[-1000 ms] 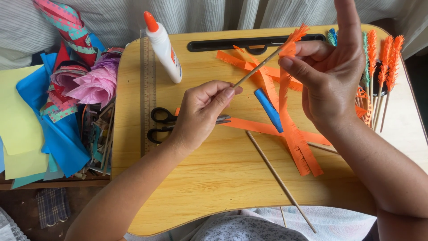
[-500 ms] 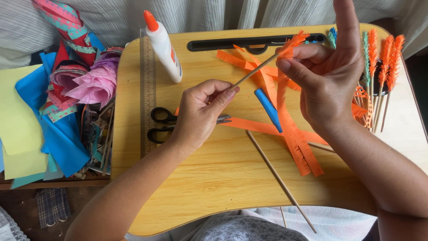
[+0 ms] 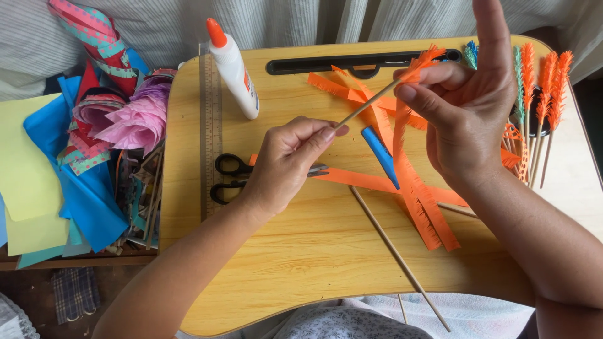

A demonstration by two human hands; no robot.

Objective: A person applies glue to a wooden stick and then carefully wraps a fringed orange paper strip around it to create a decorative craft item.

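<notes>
Head view, looking down on a yellow wooden bench [image 3: 301,263] across the person's lap: nearest lies a loose wooden skewer [image 3: 399,257], running diagonally from the bench's middle off its near edge. Just beyond it, the left hand [image 3: 286,163] has its fingers pinched shut on the near end of a thin wooden stick [image 3: 367,105], which slants up and to the right. Under that hand lie black-handled scissors [image 3: 229,177], partly covered, beside a ruler [image 3: 210,125] laid lengthwise along the bench's left side. To the right of the scissors, several fringed orange paper strips [image 3: 424,207] are crossed over one another, with a blue pen-like tool [image 3: 381,154] lying on them. The right hand [image 3: 468,107] is raised above the strips, thumb and middle fingers closed on the far tip of the stick where a fringed orange strip [image 3: 422,63] is wrapped around it, the index finger pointing straight up. Farther back stands a white glue bottle [image 3: 233,69] with an orange cap, tilted. At the far right, finished orange and green fringed sticks [image 3: 540,81] stand bunched together. Off the bench's left edge lies a heap of coloured paper [image 3: 69,163].
</notes>
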